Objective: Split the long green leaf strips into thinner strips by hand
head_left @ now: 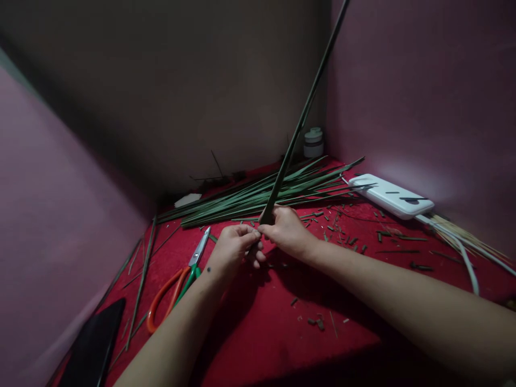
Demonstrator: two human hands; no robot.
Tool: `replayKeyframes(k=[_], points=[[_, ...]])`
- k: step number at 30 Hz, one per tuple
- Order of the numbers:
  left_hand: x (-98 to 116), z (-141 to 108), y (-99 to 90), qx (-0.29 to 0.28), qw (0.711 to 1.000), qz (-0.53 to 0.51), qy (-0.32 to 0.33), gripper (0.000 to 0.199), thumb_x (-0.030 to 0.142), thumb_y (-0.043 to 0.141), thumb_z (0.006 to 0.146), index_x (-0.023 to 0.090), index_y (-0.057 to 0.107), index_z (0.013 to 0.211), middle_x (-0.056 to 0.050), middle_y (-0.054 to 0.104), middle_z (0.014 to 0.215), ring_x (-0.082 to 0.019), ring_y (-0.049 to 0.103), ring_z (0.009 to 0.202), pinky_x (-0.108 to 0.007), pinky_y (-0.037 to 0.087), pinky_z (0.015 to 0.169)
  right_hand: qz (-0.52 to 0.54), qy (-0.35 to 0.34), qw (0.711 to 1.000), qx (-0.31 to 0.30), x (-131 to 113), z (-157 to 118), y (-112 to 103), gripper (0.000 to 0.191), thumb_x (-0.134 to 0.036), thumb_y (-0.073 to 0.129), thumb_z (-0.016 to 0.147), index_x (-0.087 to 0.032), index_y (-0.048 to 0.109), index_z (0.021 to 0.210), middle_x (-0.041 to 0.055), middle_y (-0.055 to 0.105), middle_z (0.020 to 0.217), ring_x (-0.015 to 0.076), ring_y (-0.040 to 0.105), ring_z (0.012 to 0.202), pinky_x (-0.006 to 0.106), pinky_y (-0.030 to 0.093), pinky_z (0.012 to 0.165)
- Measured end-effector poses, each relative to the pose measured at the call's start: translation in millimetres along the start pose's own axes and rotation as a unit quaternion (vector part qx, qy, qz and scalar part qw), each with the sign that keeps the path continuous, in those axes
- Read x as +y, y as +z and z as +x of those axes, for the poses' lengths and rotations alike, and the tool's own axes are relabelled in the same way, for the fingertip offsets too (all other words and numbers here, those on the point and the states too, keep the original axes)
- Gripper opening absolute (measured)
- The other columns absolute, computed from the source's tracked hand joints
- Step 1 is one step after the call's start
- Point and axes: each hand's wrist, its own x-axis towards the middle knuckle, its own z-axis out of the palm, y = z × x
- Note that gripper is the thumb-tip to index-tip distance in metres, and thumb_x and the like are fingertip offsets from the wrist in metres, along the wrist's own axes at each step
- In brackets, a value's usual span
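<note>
A long green leaf strip (300, 121) rises from my hands, tilted toward the upper right and running out of the top of the view. My right hand (288, 231) is closed on it near its lower end. Right beside it, my left hand (237, 242) has thumb and forefinger pinched together at the strip's lower end; the exact grip is partly hidden by the fingers. Behind both hands lies a loose bundle of green leaf strips (229, 201). A pair of scissors (193, 266) with orange and green handles lies just left of my left hand, partly covered by my forearm.
A red cloth (250, 333) covers the surface, scattered with short leaf cuttings (316, 323). To the right are a white power strip (391, 196) with a white cable (465, 263) and pale thin sticks (463, 236). A jar (313, 142) stands behind; a black phone-like slab (94, 344) lies front left.
</note>
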Motion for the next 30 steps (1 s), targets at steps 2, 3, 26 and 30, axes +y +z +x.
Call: replayKeyframes(k=[2, 3, 26, 30], points=[[1, 0, -0.4, -0.001, 1.0, -0.005, 0.003, 0.018, 0.027, 0.065, 0.068, 0.013, 0.054, 0.062, -0.002, 0.062, 0.05, -0.013, 0.057, 0.037, -0.022, 0.044, 0.035, 0.042, 0.018, 0.999, -0.013, 2, 2, 0, 0.005, -0.009, 0.056, 0.061, -0.014, 0.056, 0.062, -0.0015, 0.057, 0.058, 0.0095, 0.05, 0.053, 0.021, 0.039, 0.05], [2, 0, -1.4, -0.005, 1.0, -0.006, 0.005, 0.019, 0.027, 0.066, 0.068, 0.013, 0.054, 0.062, -0.002, 0.062, 0.05, -0.014, 0.057, 0.038, -0.023, 0.045, 0.036, 0.073, 0.029, 0.997, -0.015, 2, 5, -2, 0.006, -0.009, 0.057, 0.06, -0.014, 0.056, 0.062, -0.0023, 0.055, 0.056, 0.009, 0.049, 0.05, 0.021, 0.038, 0.048], [0, -6, -8.1, 0.099, 0.791, 0.381, 0.469, 0.009, 0.015, 0.061, 0.08, 0.02, 0.067, 0.084, -0.005, 0.068, 0.082, -0.015, 0.064, 0.077, -0.025, 0.05, 0.071, 0.27, 0.113, 0.952, -0.088, -10, 10, -18, 0.018, -0.009, 0.063, 0.054, -0.014, 0.051, 0.067, -0.0061, 0.049, 0.043, 0.0081, 0.045, 0.036, 0.02, 0.036, 0.038], [1, -6, -7.0, 0.096, 0.79, 0.388, 0.465, 0.009, 0.017, 0.06, 0.08, 0.021, 0.068, 0.084, -0.005, 0.069, 0.081, -0.015, 0.064, 0.077, -0.025, 0.05, 0.072, 0.259, 0.114, 0.954, -0.099, -11, 8, -17, 0.02, -0.008, 0.063, 0.056, -0.015, 0.05, 0.069, -0.0066, 0.049, 0.044, 0.0075, 0.045, 0.037, 0.019, 0.035, 0.038]])
